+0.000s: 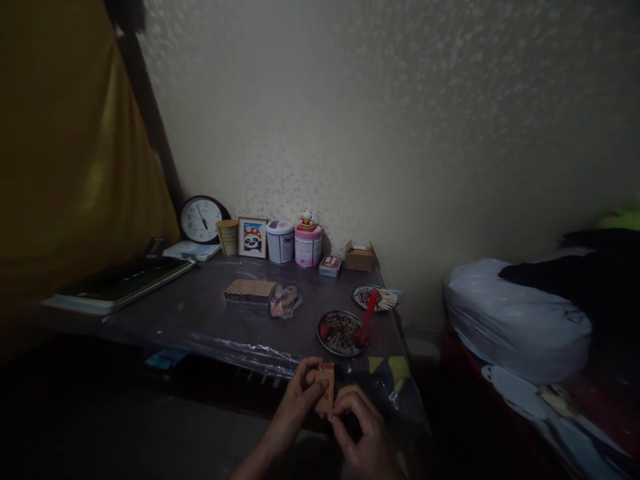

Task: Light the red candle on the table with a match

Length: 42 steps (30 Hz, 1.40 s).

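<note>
My left hand grips a small brown matchbox near the table's front edge, its thumb flat on the front. A row of red match heads shows at the box's top end. My right hand pinches at the box's lower right corner, thumb and forefinger together. Just beyond the hands sits a round patterned plate with a red long-handled tool leaning on it. Behind that, a second patterned plate carries a bundle of pale sticks.
A row of stacked brown boxes in wrap lies mid-table beside a crumpled clear bag. Along the wall stand a clock, a framed panda picture, two tubs and an open carton. A large book lies left.
</note>
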Motion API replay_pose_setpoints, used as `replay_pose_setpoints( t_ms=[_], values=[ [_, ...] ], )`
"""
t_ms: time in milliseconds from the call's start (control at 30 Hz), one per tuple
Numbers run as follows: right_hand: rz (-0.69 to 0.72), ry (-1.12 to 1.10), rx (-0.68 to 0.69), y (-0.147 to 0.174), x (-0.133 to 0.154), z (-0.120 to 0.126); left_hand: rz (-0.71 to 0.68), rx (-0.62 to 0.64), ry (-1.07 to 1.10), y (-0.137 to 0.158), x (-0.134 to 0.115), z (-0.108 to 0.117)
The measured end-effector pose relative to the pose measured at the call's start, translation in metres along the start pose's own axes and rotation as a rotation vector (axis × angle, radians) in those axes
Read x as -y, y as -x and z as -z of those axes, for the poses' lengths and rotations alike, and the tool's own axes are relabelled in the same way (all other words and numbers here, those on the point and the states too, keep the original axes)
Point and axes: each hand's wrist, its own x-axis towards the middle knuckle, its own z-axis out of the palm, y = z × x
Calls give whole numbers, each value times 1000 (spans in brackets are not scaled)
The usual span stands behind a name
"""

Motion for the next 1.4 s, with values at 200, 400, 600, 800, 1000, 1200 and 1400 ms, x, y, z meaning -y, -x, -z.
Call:
replay_pose_setpoints(
  t_ms=[200, 400, 600, 800, 1000, 1200, 1400],
  values=[
    [9, -9, -35, 0, -1, -1, -3, 12, 30, 1, -1, 0],
    [-48, -48, -87, -2, -4, 0, -25, 58, 37, -1, 3, 1],
    [-129, -202, -164, -4, -7, 3, -34, 53, 52, -4, 4, 3],
    [-192, -279, -194, -7, -7, 8, -124, 39, -142, -2, -2, 3],
    [-227, -292, -225, -10, -4, 14, -149, 74, -270, -1, -1, -1],
    [-297, -288, -248, -13, -2, 17, -138, 84, -296, -1, 4, 1],
    [-326, -279, -267, -11, -8, 15, -166, 114, -316, 0, 7, 1]
  ],
)
